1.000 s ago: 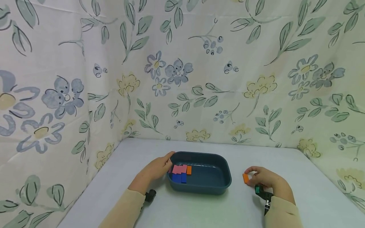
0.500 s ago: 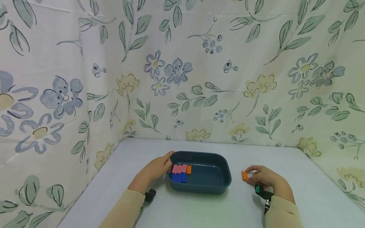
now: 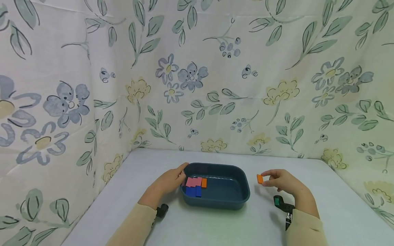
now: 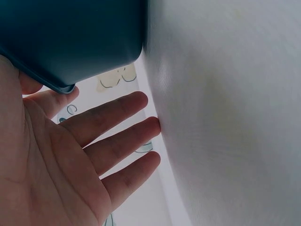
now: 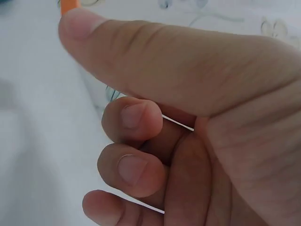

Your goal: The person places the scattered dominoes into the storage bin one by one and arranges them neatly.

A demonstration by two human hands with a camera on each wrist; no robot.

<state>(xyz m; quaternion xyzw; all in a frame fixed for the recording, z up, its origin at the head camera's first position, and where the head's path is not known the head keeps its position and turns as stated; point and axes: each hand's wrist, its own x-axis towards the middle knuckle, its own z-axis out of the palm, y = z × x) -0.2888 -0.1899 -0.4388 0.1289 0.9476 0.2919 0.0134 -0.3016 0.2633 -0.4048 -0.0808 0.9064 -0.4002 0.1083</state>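
An orange rectangular block (image 3: 260,179) is pinched between the thumb and a fingertip of my right hand (image 3: 284,181), above the table to the right of a dark blue-green plastic tray (image 3: 215,204). In the right wrist view only the orange block's edge (image 5: 69,4) shows past the thumb; the other fingers curl below it. My left hand (image 3: 167,181) holds the tray's left rim with thumb and index finger, while its other fingers (image 4: 120,148) stretch out below the rim. Inside the tray's left end lie several pink blocks (image 3: 194,182), several blue blocks (image 3: 193,192) and one orange block (image 3: 204,183).
The white table (image 3: 234,227) reaches back to a floral curtain (image 3: 215,112) that hangs behind and along both sides. Each wrist wears a small black camera mount, the left mount (image 3: 162,210) beside the tray and the right mount (image 3: 284,205) under the forearm.
My right hand has lifted the orange block from the table and moved it up and slightly left, toward the tray. The left hand and the tray have stayed put.
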